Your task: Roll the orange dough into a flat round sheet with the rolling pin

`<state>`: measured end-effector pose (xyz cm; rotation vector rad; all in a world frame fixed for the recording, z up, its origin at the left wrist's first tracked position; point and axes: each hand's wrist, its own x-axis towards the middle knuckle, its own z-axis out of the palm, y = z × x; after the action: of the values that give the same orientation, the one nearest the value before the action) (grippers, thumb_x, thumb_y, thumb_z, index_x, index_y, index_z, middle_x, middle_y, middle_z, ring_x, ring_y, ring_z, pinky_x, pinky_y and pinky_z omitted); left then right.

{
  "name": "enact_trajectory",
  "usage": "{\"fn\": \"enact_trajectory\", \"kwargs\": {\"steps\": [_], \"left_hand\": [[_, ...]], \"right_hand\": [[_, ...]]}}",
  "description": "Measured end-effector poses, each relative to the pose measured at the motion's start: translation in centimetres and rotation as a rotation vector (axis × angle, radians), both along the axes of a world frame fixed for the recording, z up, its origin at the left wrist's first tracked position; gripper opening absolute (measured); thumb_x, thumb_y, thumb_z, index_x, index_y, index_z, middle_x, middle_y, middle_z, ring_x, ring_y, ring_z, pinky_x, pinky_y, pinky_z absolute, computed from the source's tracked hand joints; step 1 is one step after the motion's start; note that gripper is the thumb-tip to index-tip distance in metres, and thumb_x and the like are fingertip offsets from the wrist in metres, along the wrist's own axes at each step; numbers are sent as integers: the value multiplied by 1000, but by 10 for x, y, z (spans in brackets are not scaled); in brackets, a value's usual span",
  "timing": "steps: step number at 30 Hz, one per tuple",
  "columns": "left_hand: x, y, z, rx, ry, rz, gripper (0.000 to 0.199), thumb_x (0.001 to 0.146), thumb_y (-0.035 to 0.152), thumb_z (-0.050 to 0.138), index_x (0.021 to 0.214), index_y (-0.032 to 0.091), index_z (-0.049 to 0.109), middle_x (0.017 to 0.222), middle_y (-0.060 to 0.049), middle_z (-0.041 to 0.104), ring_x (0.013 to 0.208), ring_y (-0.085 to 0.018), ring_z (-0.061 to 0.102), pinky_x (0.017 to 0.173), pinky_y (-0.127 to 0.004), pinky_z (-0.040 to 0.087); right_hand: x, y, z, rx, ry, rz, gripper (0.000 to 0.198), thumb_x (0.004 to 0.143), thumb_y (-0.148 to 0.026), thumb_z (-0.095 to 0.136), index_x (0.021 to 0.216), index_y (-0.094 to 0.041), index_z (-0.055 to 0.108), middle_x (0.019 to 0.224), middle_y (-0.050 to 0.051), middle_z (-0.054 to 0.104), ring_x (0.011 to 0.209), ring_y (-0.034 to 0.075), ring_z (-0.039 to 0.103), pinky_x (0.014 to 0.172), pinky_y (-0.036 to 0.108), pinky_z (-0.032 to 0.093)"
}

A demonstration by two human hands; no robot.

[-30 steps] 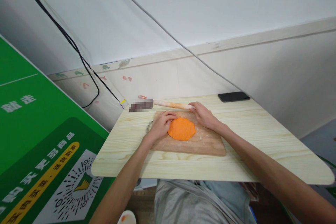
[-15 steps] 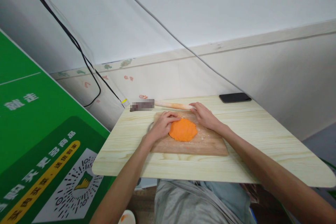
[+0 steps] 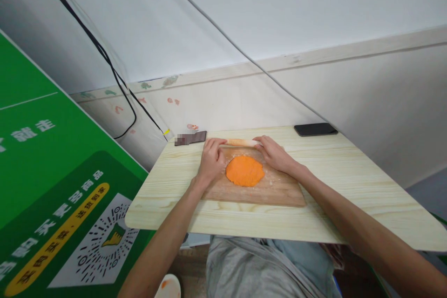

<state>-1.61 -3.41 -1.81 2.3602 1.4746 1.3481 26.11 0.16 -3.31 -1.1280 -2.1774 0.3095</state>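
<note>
A flattened round of orange dough [image 3: 245,171] lies on a wooden cutting board [image 3: 251,197] dusted with white flour. Beyond the dough, at the board's far edge, a wooden rolling pin [image 3: 240,142] runs left to right. My left hand [image 3: 211,157] is closed on the pin's left end. On the pin's right end my right hand [image 3: 273,152] is closed as well. Neither hand touches the dough. The ends of the pin are hidden under my fingers.
A black phone [image 3: 316,129] lies at the back right of the pale wooden table [image 3: 349,186]. A dark flat object [image 3: 197,137], partly blurred, lies at the back left. A wall [image 3: 244,98] stands behind, and a green printed board [image 3: 70,149] on the left.
My left hand has moved from the dough's left edge up to the rolling pin and taken hold of its left end. My right hand has stayed on the right end.
</note>
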Motion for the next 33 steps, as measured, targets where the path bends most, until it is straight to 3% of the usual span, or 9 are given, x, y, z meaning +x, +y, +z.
{"fn": "enact_trajectory", "kwargs": {"steps": [2, 4, 9, 14, 21, 25, 29, 33], "left_hand": [[-3, 2, 2, 33, 40, 141, 33, 98, 12, 54, 125, 23, 71, 127, -11, 71, 126, -30, 59, 114, -49, 46], [-6, 4, 0, -4, 92, 194, 28, 102, 22, 58, 126, 24, 71, 132, -11, 69, 128, -31, 57, 114, -50, 44], [-10, 9, -10, -143, 176, 95, 26, 109, 32, 53, 121, 23, 73, 121, -9, 73, 120, -27, 61, 107, -44, 46], [-11, 8, -8, -178, 261, 65, 29, 111, 35, 50, 109, 23, 76, 111, -8, 74, 112, -26, 62, 99, -41, 45], [-9, 9, -5, -144, 242, -2, 29, 109, 34, 55, 91, 22, 75, 93, -7, 70, 97, -23, 64, 93, -37, 49], [-6, 9, -3, -99, 253, 31, 30, 106, 26, 55, 81, 22, 70, 84, -6, 67, 90, -23, 64, 88, -36, 50], [-2, 3, 3, -81, 265, 48, 32, 105, 24, 54, 76, 22, 68, 82, -6, 67, 87, -23, 64, 84, -35, 49], [-1, -1, 4, -102, 288, 100, 34, 105, 28, 54, 75, 23, 69, 82, -7, 70, 84, -22, 65, 79, -33, 48]], "right_hand": [[-1, -1, 2, 5, -19, 29, 31, 109, -33, 43, 130, -22, 63, 124, 16, 71, 121, 34, 65, 106, 53, 53], [-1, -2, 4, 5, -29, 53, 31, 108, -33, 44, 130, -22, 64, 124, 16, 71, 121, 34, 65, 106, 53, 53], [1, -4, 7, 1, -15, 67, 30, 107, -32, 44, 127, -22, 65, 123, 16, 71, 119, 33, 65, 105, 51, 53], [1, -5, 10, 4, 9, 56, 29, 107, -34, 45, 120, -23, 68, 116, 13, 74, 112, 31, 66, 100, 48, 53], [-5, -10, 18, 68, -53, -30, 33, 107, -34, 43, 85, -24, 64, 87, 10, 67, 89, 28, 63, 85, 42, 51], [-4, -14, 22, 40, 31, -19, 21, 100, -28, 49, 82, -25, 58, 84, 6, 65, 80, 23, 61, 76, 37, 47], [0, -19, 27, -49, 51, 91, 10, 89, -20, 53, 85, -24, 60, 79, 2, 66, 74, 21, 60, 69, 32, 44], [-1, -23, 31, -67, -67, 101, 16, 96, -24, 50, 90, -24, 65, 82, 4, 71, 75, 22, 63, 70, 32, 43]]}}
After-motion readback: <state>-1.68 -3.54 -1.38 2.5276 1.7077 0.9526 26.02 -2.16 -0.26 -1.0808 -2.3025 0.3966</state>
